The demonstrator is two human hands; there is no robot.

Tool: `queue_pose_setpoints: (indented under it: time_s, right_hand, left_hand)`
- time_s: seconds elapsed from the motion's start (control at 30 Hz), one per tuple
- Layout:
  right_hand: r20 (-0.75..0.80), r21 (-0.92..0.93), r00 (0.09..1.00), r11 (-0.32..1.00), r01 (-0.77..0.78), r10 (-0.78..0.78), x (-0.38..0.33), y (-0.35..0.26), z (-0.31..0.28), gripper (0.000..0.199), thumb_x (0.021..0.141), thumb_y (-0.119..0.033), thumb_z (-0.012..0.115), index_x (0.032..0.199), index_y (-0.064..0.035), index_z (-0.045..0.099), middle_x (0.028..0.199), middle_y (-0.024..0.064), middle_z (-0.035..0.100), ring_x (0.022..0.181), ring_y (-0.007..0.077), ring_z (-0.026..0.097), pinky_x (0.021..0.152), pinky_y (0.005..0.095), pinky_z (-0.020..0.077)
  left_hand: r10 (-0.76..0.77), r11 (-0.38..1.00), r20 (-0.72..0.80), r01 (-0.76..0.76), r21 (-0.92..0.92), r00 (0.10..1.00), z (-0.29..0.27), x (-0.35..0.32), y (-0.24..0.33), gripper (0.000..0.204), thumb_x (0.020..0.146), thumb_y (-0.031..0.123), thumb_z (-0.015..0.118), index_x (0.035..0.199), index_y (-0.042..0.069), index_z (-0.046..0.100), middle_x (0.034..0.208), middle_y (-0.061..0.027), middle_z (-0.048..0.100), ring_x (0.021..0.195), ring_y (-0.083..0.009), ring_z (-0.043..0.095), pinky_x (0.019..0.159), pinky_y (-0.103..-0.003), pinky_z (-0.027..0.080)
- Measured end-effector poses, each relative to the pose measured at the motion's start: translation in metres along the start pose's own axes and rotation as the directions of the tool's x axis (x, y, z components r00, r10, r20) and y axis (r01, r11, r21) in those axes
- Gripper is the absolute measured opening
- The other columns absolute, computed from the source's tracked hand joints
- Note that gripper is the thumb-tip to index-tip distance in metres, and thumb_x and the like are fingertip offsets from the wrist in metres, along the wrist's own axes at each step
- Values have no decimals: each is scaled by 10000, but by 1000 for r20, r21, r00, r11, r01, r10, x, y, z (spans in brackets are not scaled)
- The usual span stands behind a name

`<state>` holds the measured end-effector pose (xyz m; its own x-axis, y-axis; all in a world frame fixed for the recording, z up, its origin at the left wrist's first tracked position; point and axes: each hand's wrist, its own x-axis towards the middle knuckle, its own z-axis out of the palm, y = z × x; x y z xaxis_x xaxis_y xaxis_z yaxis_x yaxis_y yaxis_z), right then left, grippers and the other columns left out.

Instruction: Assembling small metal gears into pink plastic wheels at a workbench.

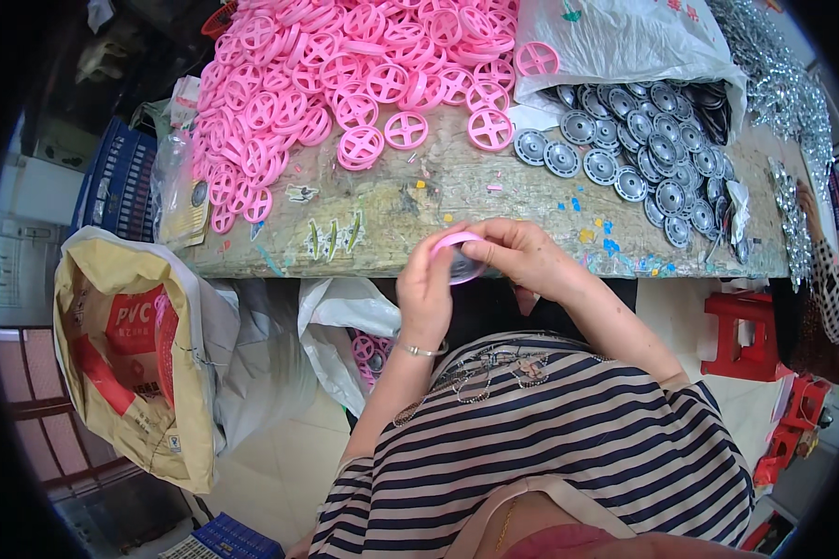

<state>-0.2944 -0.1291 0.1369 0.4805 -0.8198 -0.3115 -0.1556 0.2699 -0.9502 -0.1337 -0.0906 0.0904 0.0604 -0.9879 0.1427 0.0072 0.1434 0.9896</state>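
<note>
Both my hands meet at the near edge of the workbench (419, 200). My left hand (424, 289) and my right hand (522, 253) together grip one pink plastic wheel (459, 252) with a grey disc seated in it. A big heap of pink spoked wheels (345, 65) covers the bench's far left. Grey round hub discs (643, 140) spill from a white plastic bag (625, 42) at the far right.
A tan sack (130, 363) stands open on the floor to my left, with a white bag holding pink wheels (345, 335) beside my knees. A blue crate (116, 182) sits left of the bench. Red stools (741, 335) stand at the right, and shiny metal parts (783, 84) lie along the far right.
</note>
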Motion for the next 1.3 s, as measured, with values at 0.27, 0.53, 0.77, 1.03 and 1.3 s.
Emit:
queue_pose_setpoints:
  time_s: [0.27,0.53,0.77,1.03,1.3]
  right_hand:
    - [-224,-867,677,460,190,-701,95,41,-82,480,858,-263,640,1248,-2,538,1212,164,582,1005,329,538,894,415,439]
    - [-200,-945,800,328,-4,-566,115,21,-95,616,722,-336,751,1228,-47,552,1193,150,587,1054,337,513,890,418,443]
    - [42,-798,742,425,428,-669,50,10,-33,614,685,-311,789,1177,-12,574,1092,172,626,959,338,566,866,422,448]
    - [-149,-868,757,451,208,-636,60,36,-95,557,755,-300,721,1205,-17,555,1154,159,592,1063,348,520,930,427,409]
    - [-212,-972,704,221,-80,-678,87,60,-132,322,856,-234,590,1108,-34,575,1001,156,610,934,354,573,804,455,444]
  left_hand:
    - [35,836,-576,292,465,817,-117,-98,-42,275,986,182,444,1088,-30,585,1014,-129,624,911,-226,595,830,-322,458]
    - [201,351,-328,245,904,923,-127,-114,-57,303,959,173,497,1192,-19,531,1174,-146,568,1007,-230,572,897,-349,435]
    - [-31,992,-73,22,-122,997,-28,-13,-23,496,933,36,506,1388,-8,313,1313,-155,456,1083,-222,558,852,-312,515]
    - [-312,819,186,363,-443,932,21,43,-29,380,1005,131,399,1359,2,343,1197,-118,541,989,-208,622,782,-324,579]
    - [-302,775,175,349,-528,937,24,51,-45,367,991,92,432,1339,4,354,1212,-121,527,1059,-214,596,857,-359,565]
